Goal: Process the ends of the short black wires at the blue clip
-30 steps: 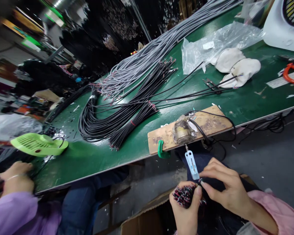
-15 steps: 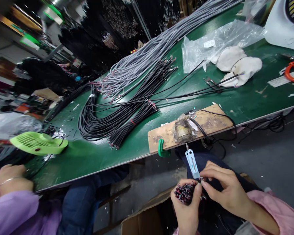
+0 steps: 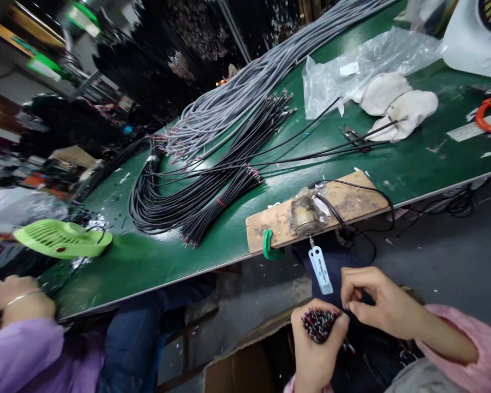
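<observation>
One change: right hand (image 3: 381, 302) farther from blue clip (image 3: 320, 273), half-curled, hold unclear; left hand (image 3: 316, 352) closed round wires (image 3: 319, 324).

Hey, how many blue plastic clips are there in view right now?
1. The blue clip sits at the end of a metal shaft, between the wooden board and your right hand. No other shows, though the clutter at the far left could hide some.

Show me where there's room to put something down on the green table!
Try the green table near its front edge, between the light-green slotted thing and wooden board, in front of the black cables. Another patch, with a few scraps, lies between the board and orange scissors. Farther back it's crowded: grey cables, a plastic bag, white cloth.
</observation>
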Demonstrator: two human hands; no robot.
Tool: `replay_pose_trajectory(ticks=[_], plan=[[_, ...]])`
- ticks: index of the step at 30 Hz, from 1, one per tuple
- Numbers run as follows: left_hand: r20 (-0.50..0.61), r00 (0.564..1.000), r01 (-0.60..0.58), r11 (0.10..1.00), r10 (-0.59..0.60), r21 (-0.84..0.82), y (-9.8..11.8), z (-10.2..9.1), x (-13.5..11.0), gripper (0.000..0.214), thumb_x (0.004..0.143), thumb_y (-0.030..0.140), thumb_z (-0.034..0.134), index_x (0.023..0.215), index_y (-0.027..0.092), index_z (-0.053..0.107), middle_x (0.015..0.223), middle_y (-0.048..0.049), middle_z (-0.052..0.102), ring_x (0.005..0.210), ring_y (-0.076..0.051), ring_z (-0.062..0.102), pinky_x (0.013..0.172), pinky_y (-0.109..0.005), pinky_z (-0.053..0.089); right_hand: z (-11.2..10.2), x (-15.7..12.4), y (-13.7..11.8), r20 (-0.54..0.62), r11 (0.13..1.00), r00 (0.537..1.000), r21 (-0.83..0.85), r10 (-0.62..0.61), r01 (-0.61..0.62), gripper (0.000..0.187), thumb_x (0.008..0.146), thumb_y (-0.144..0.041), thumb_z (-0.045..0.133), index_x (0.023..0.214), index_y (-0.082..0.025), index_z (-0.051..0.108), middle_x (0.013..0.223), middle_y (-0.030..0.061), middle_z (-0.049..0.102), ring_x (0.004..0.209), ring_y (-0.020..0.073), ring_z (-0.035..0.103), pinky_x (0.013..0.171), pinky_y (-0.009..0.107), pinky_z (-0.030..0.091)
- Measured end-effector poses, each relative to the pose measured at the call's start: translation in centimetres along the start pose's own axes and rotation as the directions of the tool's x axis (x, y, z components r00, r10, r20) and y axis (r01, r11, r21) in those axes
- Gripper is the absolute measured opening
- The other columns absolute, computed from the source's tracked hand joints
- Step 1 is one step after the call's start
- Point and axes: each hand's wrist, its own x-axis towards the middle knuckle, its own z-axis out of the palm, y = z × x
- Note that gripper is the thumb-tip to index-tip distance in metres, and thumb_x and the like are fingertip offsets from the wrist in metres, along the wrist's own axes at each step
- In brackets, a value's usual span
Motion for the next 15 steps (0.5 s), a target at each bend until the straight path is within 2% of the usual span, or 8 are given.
replay_pose_trajectory(ticks=[1,3,4,5,6,8,12,15], plan=[[0.043,0.999,0.026,0.999,-0.025,-0.031,0.0,-0.2,-0.1,0.023,0.065,0.032,0.084,0.071,0.016,0.068,0.071,-0.0038,0.068,0.057,-0.016,0.063,0.048,-0.023,0.049,-0.4,0.3,0.2,0.102,0.998,0.994,0.046,0.038,-0.043,0.015,0.063,-0.001,0.056,0.059,-0.014,0.063,0.061,-0.0014,0.054,0.059,0.0117,0.047,0.056,0.023,0.035],[0.136,0.988,0.087,0.990,-0.071,-0.113,0.2,-0.4,-0.2,0.027,0.061,0.032,0.087,0.069,0.016,0.068,0.067,-0.0017,0.067,0.048,-0.011,0.059,0.043,-0.020,0.047,-0.9,0.8,1.0,0.309,0.957,0.945,0.225,0.106,-0.181,0.005,0.060,-0.008,0.063,0.058,-0.012,0.065,0.056,-0.0024,0.055,0.053,0.0099,0.045,0.050,0.021,0.031],[0.179,0.980,0.120,0.978,-0.090,-0.168,0.4,-0.4,-0.1,0.028,0.060,0.032,0.088,0.069,0.015,0.067,0.064,-0.0001,0.066,0.044,-0.009,0.057,0.041,-0.018,0.046,-0.8,1.0,1.5,0.402,0.904,0.907,0.332,0.123,-0.270,0.005,0.060,-0.015,0.069,0.058,-0.012,0.065,0.053,-0.0025,0.055,0.049,0.0092,0.044,0.047,0.021,0.030],[0.214,0.971,0.152,0.962,-0.103,-0.228,0.5,-0.3,-0.1,0.029,0.060,0.032,0.088,0.068,0.015,0.067,0.061,0.0012,0.066,0.042,-0.008,0.056,0.040,-0.017,0.045,-0.6,1.1,2.0,0.458,0.827,0.880,0.443,0.124,-0.347,0.015,0.060,-0.024,0.074,0.059,-0.010,0.066,0.053,-0.0023,0.055,0.047,0.0085,0.043,0.046,0.020,0.030],[0.239,0.964,0.182,0.941,-0.114,-0.285,0.6,-0.3,0.0,0.029,0.060,0.033,0.088,0.069,0.015,0.066,0.058,0.0022,0.066,0.040,-0.007,0.055,0.040,-0.016,0.045,-0.3,1.2,2.5,0.443,0.806,0.888,0.478,0.122,-0.349,0.026,0.060,-0.034,0.076,0.058,-0.010,0.065,0.052,-0.0022,0.055,0.045,0.0080,0.041,0.045,0.020,0.029],[0.252,0.959,0.220,0.905,-0.132,-0.365,0.7,-0.2,0.2,0.028,0.063,0.033,0.087,0.070,0.015,0.066,0.053,0.0028,0.066,0.038,-0.007,0.057,0.040,-0.015,0.045,0.4,0.9,3.0,0.373,0.790,0.919,0.523,0.125,-0.320,0.034,0.066,-0.043,0.075,0.063,-0.011,0.066,0.056,-0.0019,0.055,0.049,0.0086,0.043,0.048,0.020,0.032],[0.226,0.964,0.223,0.883,-0.138,-0.413,0.8,-0.4,0.4,0.023,0.068,0.030,0.085,0.071,0.016,0.068,0.050,0.0018,0.068,0.040,-0.008,0.059,0.044,-0.015,0.047,1.2,0.0,2.2,0.117,0.859,0.993,0.506,0.023,-0.080,0.027,0.082,-0.039,0.070,0.086,-0.013,0.072,0.080,0.0034,0.059,0.072,0.0140,0.054,0.067,0.026,0.042],[0.210,0.971,0.198,0.882,-0.116,-0.428,0.8,-0.5,0.5,0.022,0.068,0.030,0.085,0.070,0.016,0.068,0.050,0.0018,0.068,0.042,-0.008,0.060,0.045,-0.015,0.048,1.0,-0.6,1.2,0.074,0.914,0.992,0.401,-0.103,0.065,0.026,0.089,-0.036,0.063,0.104,-0.016,0.072,0.092,0.0070,0.059,0.079,0.0165,0.054,0.071,0.029,0.044]])
